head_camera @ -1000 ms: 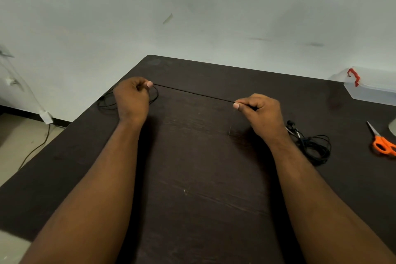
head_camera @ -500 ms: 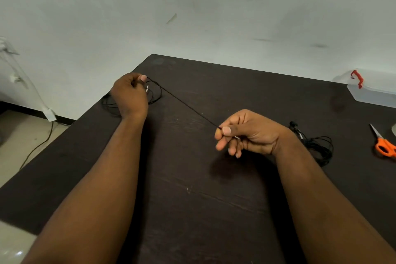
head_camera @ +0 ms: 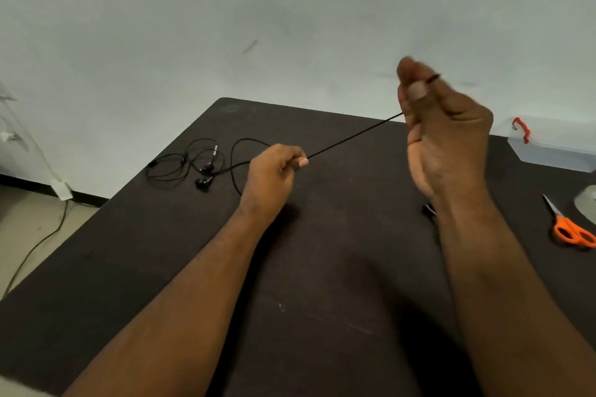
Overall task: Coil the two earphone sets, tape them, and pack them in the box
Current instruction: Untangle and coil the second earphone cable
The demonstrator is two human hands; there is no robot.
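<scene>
A black earphone set (head_camera: 200, 167) lies in loose loops at the far left of the dark table (head_camera: 322, 284), its two earbuds beside the loops. Its cable runs taut up to the right. My left hand (head_camera: 274, 171) pinches that cable low over the table. My right hand (head_camera: 442, 126) is raised well above the table and pinches the cable's end between thumb and finger. The second earphone set (head_camera: 429, 210) is almost wholly hidden behind my right forearm. A clear plastic box (head_camera: 554, 148) with a red latch stands at the far right.
Orange-handled scissors (head_camera: 571, 229) lie near the table's right edge, with a clear tape roll (head_camera: 588, 200) just beyond them. A pale wall rises behind the table. On the floor at left runs a cable (head_camera: 35, 251) from a white plug.
My right hand has risen from the table and swung up to the right, pulling the cable taut. My left hand has moved right, off the loops, so the earbuds now show.
</scene>
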